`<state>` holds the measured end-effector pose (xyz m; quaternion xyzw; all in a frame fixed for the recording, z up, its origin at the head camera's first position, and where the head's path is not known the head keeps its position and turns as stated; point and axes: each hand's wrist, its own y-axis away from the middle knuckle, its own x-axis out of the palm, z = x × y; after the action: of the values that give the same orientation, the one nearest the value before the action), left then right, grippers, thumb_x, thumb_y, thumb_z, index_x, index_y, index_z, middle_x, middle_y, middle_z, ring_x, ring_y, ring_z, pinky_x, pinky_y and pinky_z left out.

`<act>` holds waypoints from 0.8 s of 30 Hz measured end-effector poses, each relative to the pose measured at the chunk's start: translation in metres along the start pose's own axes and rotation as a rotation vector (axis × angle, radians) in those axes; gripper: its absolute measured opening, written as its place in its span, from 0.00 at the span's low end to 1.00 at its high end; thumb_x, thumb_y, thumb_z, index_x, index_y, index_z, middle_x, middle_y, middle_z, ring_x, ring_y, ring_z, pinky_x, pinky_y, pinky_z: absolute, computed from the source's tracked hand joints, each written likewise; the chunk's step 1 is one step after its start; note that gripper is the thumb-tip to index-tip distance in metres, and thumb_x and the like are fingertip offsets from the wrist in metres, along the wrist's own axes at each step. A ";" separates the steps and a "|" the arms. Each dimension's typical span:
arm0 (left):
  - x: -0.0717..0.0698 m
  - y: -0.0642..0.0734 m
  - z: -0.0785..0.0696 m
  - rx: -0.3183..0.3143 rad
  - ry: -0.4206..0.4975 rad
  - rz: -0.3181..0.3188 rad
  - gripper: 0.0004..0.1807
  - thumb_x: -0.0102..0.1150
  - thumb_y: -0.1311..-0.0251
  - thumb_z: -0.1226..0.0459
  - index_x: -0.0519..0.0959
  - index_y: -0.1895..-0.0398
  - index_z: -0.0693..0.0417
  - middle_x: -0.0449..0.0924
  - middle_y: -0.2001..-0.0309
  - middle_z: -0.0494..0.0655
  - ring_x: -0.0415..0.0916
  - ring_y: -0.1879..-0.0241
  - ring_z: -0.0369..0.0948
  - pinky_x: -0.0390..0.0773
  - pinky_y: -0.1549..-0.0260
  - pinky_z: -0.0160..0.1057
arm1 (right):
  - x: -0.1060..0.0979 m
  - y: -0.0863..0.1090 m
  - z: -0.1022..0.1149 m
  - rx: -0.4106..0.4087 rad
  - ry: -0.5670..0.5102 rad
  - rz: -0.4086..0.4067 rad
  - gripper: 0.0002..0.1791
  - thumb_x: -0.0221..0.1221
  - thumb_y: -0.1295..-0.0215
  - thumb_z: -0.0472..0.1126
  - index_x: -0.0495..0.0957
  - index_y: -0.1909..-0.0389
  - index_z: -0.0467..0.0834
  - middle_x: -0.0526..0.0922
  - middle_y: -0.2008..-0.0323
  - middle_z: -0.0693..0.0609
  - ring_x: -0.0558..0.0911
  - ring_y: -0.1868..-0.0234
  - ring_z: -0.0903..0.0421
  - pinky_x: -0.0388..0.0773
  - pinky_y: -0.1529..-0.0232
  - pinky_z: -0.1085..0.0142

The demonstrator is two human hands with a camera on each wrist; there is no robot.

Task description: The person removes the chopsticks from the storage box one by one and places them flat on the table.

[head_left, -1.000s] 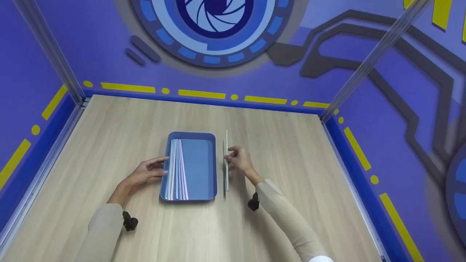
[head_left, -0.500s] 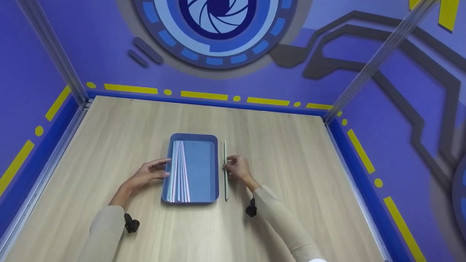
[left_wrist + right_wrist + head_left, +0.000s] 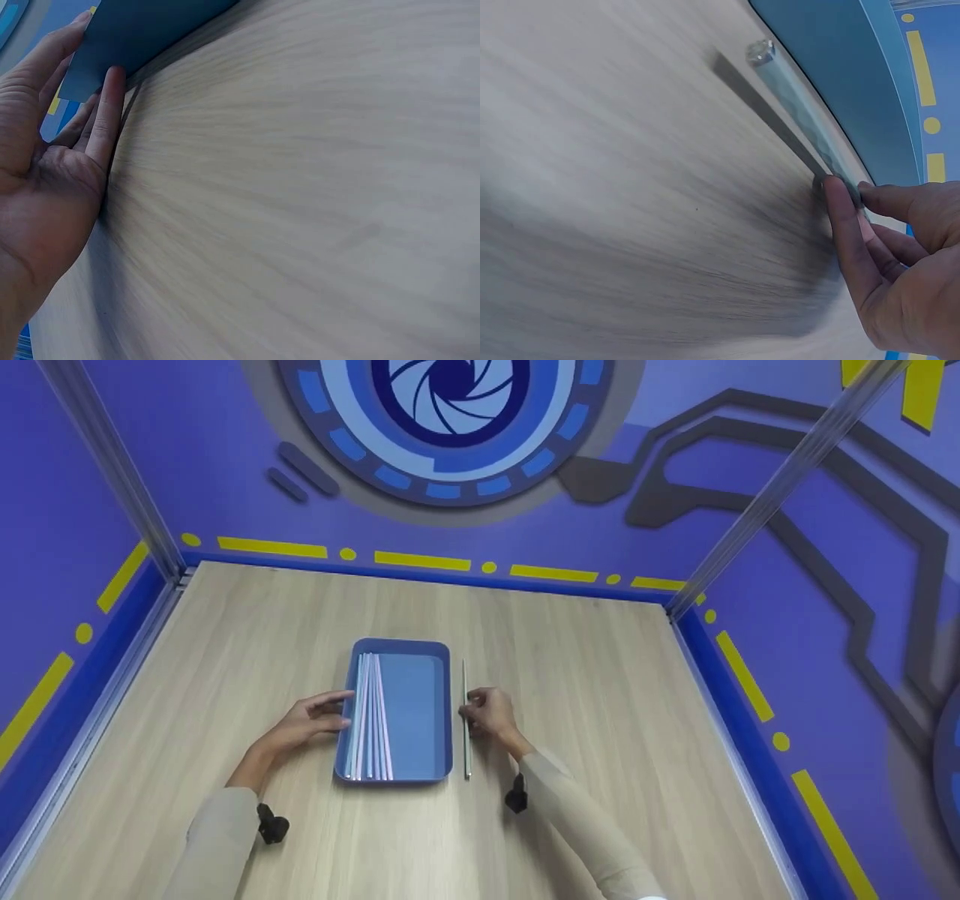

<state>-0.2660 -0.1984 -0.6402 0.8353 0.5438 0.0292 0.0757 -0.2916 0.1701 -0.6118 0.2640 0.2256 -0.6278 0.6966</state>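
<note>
A blue rectangular tray (image 3: 416, 712) lies on the wooden table, its long sides running away from me. Several thin, pale, shiny straws (image 3: 369, 720) lie lengthwise along its left half. My left hand (image 3: 304, 724) touches the left side of the tray with fairly straight fingers; in the left wrist view a fingertip (image 3: 114, 79) rests against the outer wall. Just beyond the right side, my right hand (image 3: 491, 712) pinches a pale blue straw (image 3: 799, 105) between thumb and fingers. The straw points lengthwise, parallel to the tray, and its shadow lies close beside it.
The light wooden table (image 3: 585, 690) extends around the tray. Blue printed panels (image 3: 480, 532) rise at the back and both sides, with metal posts (image 3: 787, 487) at the corners. A small black device (image 3: 271, 825) is on my left wrist.
My right hand has moved the straw a little towards me and lowered it closer to the table. The left hand stays at the tray's side. The head view shifts slightly.
</note>
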 end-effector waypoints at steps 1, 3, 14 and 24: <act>0.000 0.000 0.000 0.002 -0.002 -0.001 0.37 0.68 0.35 0.64 0.65 0.24 0.59 0.67 0.30 0.66 0.72 0.38 0.46 0.81 0.45 0.30 | 0.000 0.000 0.000 0.004 -0.009 0.003 0.18 0.69 0.40 0.30 0.83 0.49 0.28 0.87 0.70 0.41 0.82 0.76 0.59 0.84 0.77 0.69; 0.000 0.000 0.000 0.007 -0.008 -0.004 0.37 0.68 0.35 0.64 0.65 0.24 0.59 0.67 0.30 0.66 0.71 0.37 0.47 0.80 0.45 0.30 | 0.001 0.001 -0.001 0.026 -0.037 0.009 0.19 0.69 0.40 0.30 0.82 0.48 0.28 0.87 0.70 0.41 0.83 0.77 0.58 0.83 0.79 0.69; -0.001 0.000 0.000 0.026 -0.013 0.012 0.37 0.67 0.35 0.65 0.64 0.24 0.61 0.66 0.30 0.69 0.75 0.42 0.37 0.81 0.45 0.30 | 0.003 0.004 -0.002 0.037 -0.065 -0.001 0.19 0.68 0.38 0.31 0.80 0.47 0.28 0.87 0.72 0.43 0.81 0.79 0.59 0.79 0.82 0.73; 0.000 0.000 0.000 -0.014 0.043 -0.002 0.38 0.67 0.36 0.67 0.64 0.24 0.60 0.68 0.32 0.68 0.75 0.44 0.35 0.82 0.45 0.32 | 0.008 0.000 -0.006 0.037 -0.020 -0.024 0.18 0.69 0.39 0.32 0.80 0.49 0.30 0.87 0.71 0.44 0.79 0.78 0.62 0.75 0.80 0.76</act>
<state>-0.2664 -0.1987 -0.6401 0.8334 0.5459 0.0509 0.0699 -0.2903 0.1681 -0.6208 0.2677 0.2102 -0.6428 0.6863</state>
